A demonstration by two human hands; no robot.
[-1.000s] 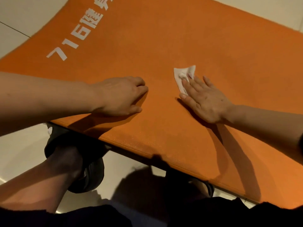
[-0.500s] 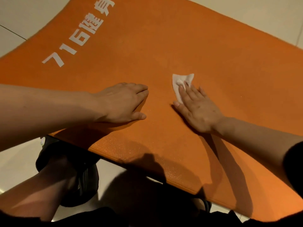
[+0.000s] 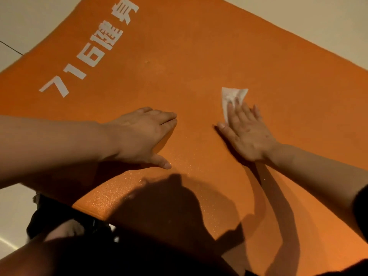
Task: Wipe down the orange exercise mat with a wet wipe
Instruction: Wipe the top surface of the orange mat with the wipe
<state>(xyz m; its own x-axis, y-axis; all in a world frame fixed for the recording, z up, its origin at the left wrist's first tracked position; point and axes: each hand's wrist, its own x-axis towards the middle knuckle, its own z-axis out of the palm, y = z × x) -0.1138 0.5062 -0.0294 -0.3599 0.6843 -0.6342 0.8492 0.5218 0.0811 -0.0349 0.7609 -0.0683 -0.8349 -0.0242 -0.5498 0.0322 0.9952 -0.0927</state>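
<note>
**Matt foam, thin paper, glossy tile**

The orange exercise mat (image 3: 199, 56) looks like foam with a matt, finely grained surface; toward 6 o'clock, near its close edge, the texture catches the light as tiny glinting specks. White lettering (image 3: 89, 54) at 10 o'clock sits flat on the mat, opaque and slightly uneven at its edges, like a print. The wet wipe (image 3: 232, 98), at 1 o'clock from centre, is a thin white sheet, creased and softly crumpled, without shine. The floor (image 3: 318, 22) around the mat is pale tile, smooth and glossy, with a dark joint line at 9 o'clock. A dark shoe (image 3: 49, 214) at 7 o'clock looks matt.
</note>
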